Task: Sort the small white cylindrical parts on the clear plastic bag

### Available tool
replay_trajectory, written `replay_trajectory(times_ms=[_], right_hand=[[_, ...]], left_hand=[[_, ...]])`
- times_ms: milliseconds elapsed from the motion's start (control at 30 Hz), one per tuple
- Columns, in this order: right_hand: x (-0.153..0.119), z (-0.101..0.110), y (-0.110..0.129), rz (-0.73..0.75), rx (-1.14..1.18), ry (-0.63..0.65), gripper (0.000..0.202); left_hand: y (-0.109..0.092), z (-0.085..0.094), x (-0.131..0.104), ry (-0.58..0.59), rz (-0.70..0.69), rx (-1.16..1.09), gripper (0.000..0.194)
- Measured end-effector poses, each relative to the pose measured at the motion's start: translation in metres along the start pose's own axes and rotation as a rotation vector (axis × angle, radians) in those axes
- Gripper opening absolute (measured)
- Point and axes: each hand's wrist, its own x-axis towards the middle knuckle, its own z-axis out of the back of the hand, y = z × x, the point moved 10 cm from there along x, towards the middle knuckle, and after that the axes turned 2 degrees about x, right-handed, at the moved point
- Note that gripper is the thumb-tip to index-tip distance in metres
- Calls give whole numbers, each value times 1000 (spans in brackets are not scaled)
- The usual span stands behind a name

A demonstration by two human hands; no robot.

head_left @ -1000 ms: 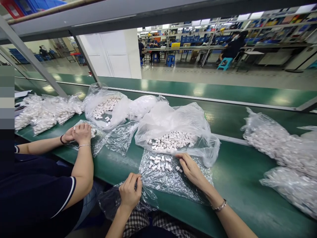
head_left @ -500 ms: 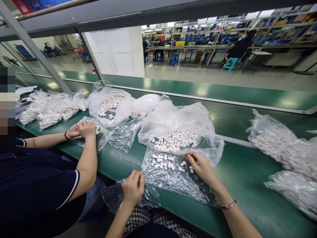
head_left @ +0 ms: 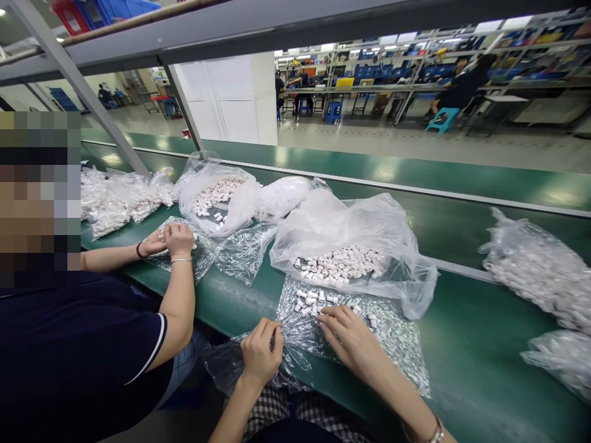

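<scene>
White pipe-like fittings (head_left: 310, 301) lie loose on a flat clear plastic sheet (head_left: 392, 344) on the green bench. Behind them, an open translucent bag (head_left: 341, 227) holds a heap of similar fittings (head_left: 344, 263). My left hand (head_left: 261, 352) is closed at the bench's front edge, pinching the clear plastic at the sheet's left side. Over the sheet, my right hand (head_left: 348, 338) reaches with bent, spread fingers, its fingertips at the loose fittings. Whether it grips one is hidden.
A co-worker's hands (head_left: 173, 240) work at the left over another plastic sheet. Beyond them stands another open bag (head_left: 189, 197) of fittings. Filled bags (head_left: 540, 271) lie at the right. A metal post (head_left: 83, 92) slants down at the left.
My right hand has moved left and nearer the front edge, from the bag's mouth to the loose fittings. My left hand keeps its closed grip. The view has shifted slightly left.
</scene>
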Motion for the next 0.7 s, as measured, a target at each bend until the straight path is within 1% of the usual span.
replay_trajectory(times_ms=[67,200,333,433,567,700], right_hand=[[10,-9,9,37,-46,3,22],[37,-14,5,32,-146,-2,17],[60,-25,5,55,-208,64,22],[70,-36,6,79,-270,115,21],[79,-43,6,114,-295,107,13],[86,-49,3,108,-290,108,14]], left_hand=[[0,-1,0,3,-3,-10,17],[1,-2,0,7,-8,-35,16],[3,-4,0,11,2,-27,16],[2,-2,0,-2,-1,-18,16],[0,-1,2,-3,-5,-11,17],[1,-2,2,2,-5,-6,17]])
